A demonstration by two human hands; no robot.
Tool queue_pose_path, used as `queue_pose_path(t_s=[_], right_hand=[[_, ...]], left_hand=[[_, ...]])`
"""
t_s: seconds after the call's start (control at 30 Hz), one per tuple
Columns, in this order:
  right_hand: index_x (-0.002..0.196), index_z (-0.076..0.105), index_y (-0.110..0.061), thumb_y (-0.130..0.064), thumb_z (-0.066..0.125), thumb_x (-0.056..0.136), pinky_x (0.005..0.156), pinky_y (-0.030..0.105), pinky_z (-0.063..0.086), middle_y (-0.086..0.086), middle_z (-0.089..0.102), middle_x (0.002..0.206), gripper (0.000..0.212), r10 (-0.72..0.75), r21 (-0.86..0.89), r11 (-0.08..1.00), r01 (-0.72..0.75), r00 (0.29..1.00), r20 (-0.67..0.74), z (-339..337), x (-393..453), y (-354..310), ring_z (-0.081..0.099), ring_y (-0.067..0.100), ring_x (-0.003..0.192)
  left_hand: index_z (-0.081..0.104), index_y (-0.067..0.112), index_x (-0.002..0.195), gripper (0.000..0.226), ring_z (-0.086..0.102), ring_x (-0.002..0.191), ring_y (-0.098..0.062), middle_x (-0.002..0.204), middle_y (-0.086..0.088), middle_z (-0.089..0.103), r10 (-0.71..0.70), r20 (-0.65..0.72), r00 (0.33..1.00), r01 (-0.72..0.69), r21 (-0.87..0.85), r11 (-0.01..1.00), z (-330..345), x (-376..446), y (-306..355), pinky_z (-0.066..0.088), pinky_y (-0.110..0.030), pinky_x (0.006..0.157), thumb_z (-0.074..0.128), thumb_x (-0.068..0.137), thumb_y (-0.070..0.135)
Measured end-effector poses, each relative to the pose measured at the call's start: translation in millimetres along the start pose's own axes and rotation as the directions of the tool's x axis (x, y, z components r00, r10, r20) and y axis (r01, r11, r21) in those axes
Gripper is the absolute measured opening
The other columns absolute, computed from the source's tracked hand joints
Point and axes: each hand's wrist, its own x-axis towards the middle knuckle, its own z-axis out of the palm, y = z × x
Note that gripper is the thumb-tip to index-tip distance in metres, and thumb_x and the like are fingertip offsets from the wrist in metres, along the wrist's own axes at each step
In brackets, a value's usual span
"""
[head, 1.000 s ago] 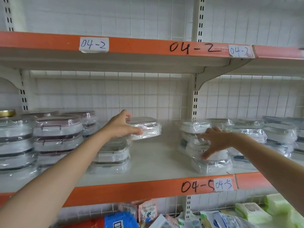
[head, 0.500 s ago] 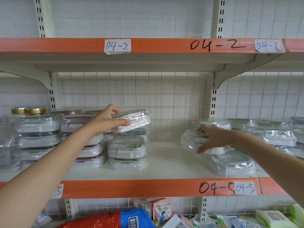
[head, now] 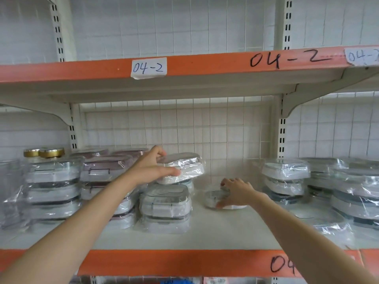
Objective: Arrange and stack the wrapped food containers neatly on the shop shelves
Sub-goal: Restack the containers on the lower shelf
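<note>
Two hands busy. Left hand (head: 152,171) grips wrapped container (head: 182,168), tilted, directly above rear stack (head: 185,184) mid-shelf (head: 225,232); likely lowers straight down. Right hand (head: 235,192) curls over small container (head: 215,198) on shelf, right of front stack (head: 165,208).

Two bare forearms enter from the lower corners of the frame, with no sleeves, watch or rings showing. The left hand (head: 150,168) and right hand (head: 238,192) wear no gloves; fingernails look short and unpainted.
</note>
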Motion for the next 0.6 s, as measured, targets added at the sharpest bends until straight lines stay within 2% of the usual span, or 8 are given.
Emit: queue_pose_path(t_s=[0.07, 0.13, 0.23, 0.3, 0.37, 0.47, 0.53, 0.6], right_hand=[[0.141, 0.037, -0.026, -0.057, 0.067, 0.076, 0.108, 0.038, 0.031, -0.003, 0.039, 0.146, 0.078, -0.022, 0.051, 0.998, 0.022, 1.0, 0.003, 7.7, 15.2, -2.4, 0.034, 0.02, 0.134], [0.146, 0.03, -0.031, -0.055, 0.063, 0.081, 0.115, 0.039, 0.022, -0.007, 0.025, 0.155, 0.077, -0.056, 0.036, 0.998, 0.054, 0.998, 0.034, 12.6, 23.3, -1.8, 0.023, 0.016, 0.142], [0.148, 0.026, -0.031, -0.053, 0.063, 0.082, 0.117, 0.038, 0.018, -0.008, 0.014, 0.158, 0.079, -0.086, 0.02, 0.996, 0.085, 0.994, 0.06, 0.8, 22.5, 5.3, 0.016, 0.015, 0.144], [0.147, 0.03, -0.025, -0.048, 0.063, 0.085, 0.116, 0.035, 0.019, -0.007, 0.019, 0.157, 0.074, -0.101, 0.021, 0.995, 0.102, 0.995, -0.002, -21.6, 15.2, 16.7, 0.022, 0.015, 0.143], [0.145, 0.036, -0.021, -0.039, 0.061, 0.089, 0.114, 0.029, 0.017, -0.006, 0.025, 0.155, 0.063, -0.093, -0.031, 0.995, 0.091, 0.993, -0.075, -50.2, 1.7, 34.8, 0.026, 0.014, 0.141], [0.141, 0.042, -0.021, -0.03, 0.058, 0.092, 0.11, 0.026, 0.021, -0.005, 0.035, 0.151, 0.053, -0.023, -0.091, 0.996, 0.007, 0.986, -0.166, -91.1, -27.0, 70.1, 0.032, 0.016, 0.137], [0.14, 0.043, -0.02, -0.028, 0.055, 0.094, 0.107, 0.026, 0.025, -0.003, 0.041, 0.147, 0.049, 0.056, -0.122, 0.989, -0.084, 0.975, -0.213, -111.0, -45.3, 94.1, 0.038, 0.018, 0.133], [0.14, 0.043, -0.018, -0.026, 0.052, 0.096, 0.109, 0.029, 0.026, -0.001, 0.041, 0.147, 0.046, 0.143, -0.124, 0.977, -0.174, 0.963, -0.228, -122.2, -57.3, 114.4, 0.038, 0.02, 0.133]], left_hand=[[0.045, 0.033, 0.108, 0.068, 0.046, 0.116, -0.01, 0.121, 0.012, 0.048, 0.005, 0.013, 1.0, -0.005, 0.004, 1.0, 1.5, 6.6, -3.6, 0.044, -0.035, 0.097, 0.085, 0.056, 0.053], [0.043, 0.033, 0.112, 0.066, 0.044, 0.117, -0.01, 0.123, 0.012, 0.045, 0.013, 0.034, 0.999, -0.014, 0.022, 1.0, 5.6, 14.5, -4.3, 0.04, -0.03, 0.092, 0.083, 0.062, 0.049], [0.042, 0.031, 0.115, 0.067, 0.044, 0.113, -0.009, 0.123, 0.011, 0.045, 0.039, 0.037, 0.999, -0.041, 0.072, 0.997, 19.5, 28.4, 2.5, 0.034, -0.025, 0.086, 0.083, 0.065, 0.045], [0.041, 0.029, 0.119, 0.07, 0.043, 0.111, -0.011, 0.12, 0.008, 0.044, 0.047, 0.033, 0.998, -0.051, 0.118, 0.992, 34.5, 39.3, 10.7, 0.033, -0.024, 0.083, 0.083, 0.065, 0.044], [0.041, 0.028, 0.117, 0.069, 0.036, 0.109, -0.013, 0.106, 0.006, 0.041, 0.012, 0.026, 1.0, -0.016, 0.143, 0.99, 55.5, 49.2, 19.3, 0.033, -0.027, 0.082, 0.082, 0.065, 0.043], [0.04, 0.025, 0.112, 0.064, 0.03, 0.104, -0.014, 0.088, 0.011, 0.03, -0.039, 0.049, 0.998, 0.031, 0.157, 0.987, 93.0, 62.7, 30.8, 0.034, -0.03, 0.081, 0.081, 0.066, 0.043], [0.041, 0.022, 0.114, 0.066, 0.034, 0.107, -0.018, 0.087, 0.009, 0.032, -0.043, 0.072, 0.996, 0.031, 0.162, 0.986, 115.1, 72.6, 39.1, 0.038, -0.032, 0.086, 0.082, 0.066, 0.042], [0.042, 0.018, 0.117, 0.066, 0.035, 0.113, -0.02, 0.096, 0.007, 0.041, -0.025, 0.133, 0.991, 0.003, 0.162, 0.987, 134.0, 81.2, 45.4, 0.039, -0.032, 0.089, 0.081, 0.069, 0.04]])
